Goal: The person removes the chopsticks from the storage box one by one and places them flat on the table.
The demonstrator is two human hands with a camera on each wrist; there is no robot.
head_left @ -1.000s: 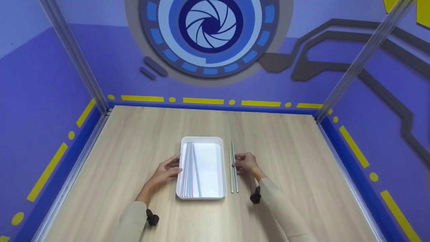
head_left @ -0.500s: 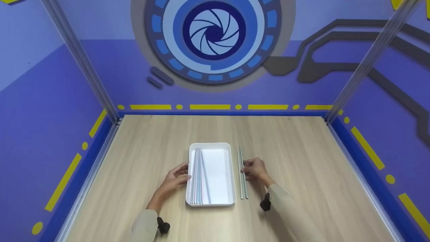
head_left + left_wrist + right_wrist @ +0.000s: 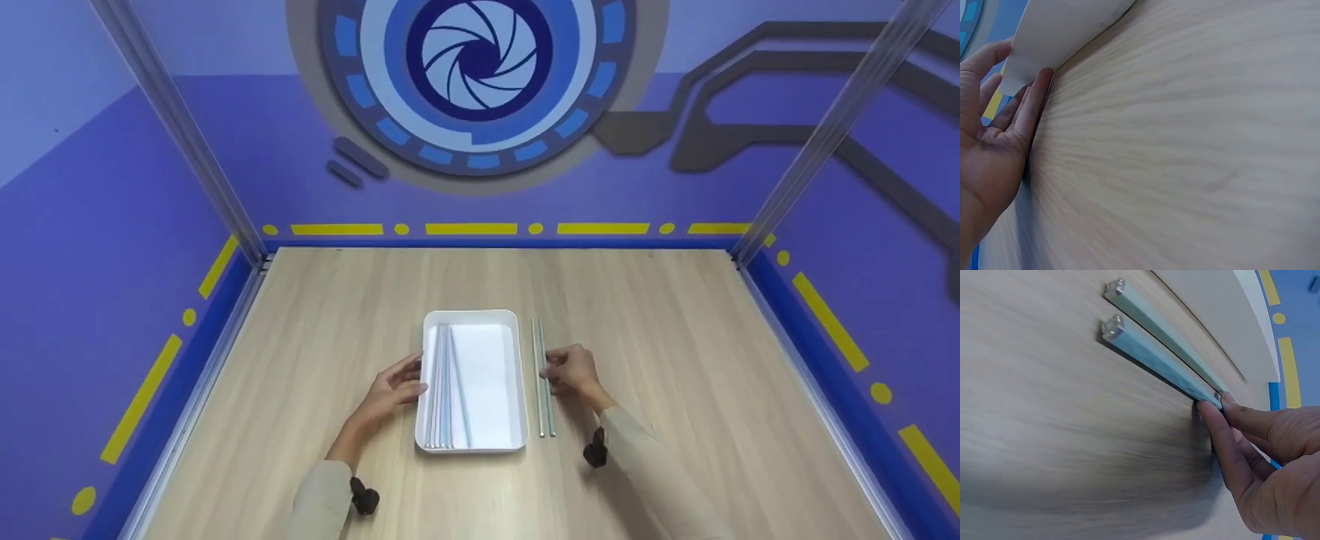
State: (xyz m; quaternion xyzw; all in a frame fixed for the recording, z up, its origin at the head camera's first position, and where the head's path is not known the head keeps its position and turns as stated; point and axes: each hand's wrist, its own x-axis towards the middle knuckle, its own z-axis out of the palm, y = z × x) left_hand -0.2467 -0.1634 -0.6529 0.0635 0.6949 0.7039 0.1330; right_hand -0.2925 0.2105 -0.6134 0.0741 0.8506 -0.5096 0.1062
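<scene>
A white rectangular tray (image 3: 487,397) lies on the wooden table with several thin pastel chopsticks (image 3: 444,390) along its left side. One of these slants away from the bunch. My left hand (image 3: 391,388) touches the tray's left wall with fairly straight fingers, some low near the table in the left wrist view. Right of the tray, two chopsticks lie almost parallel: a pale green one (image 3: 1168,334) nearer the tray and a light blue one (image 3: 1154,360). My right hand (image 3: 574,367) pinches the blue chopstick between thumb and index finger around its middle.
The wooden table (image 3: 675,337) extends around the tray on all sides. Purple-blue panels with yellow dashes (image 3: 471,228) enclose its back and sides, joined by metal corner posts (image 3: 187,135).
The head view has shifted slightly. Both hands, the tray and the chopsticks keep nearly the same places relative to one another.
</scene>
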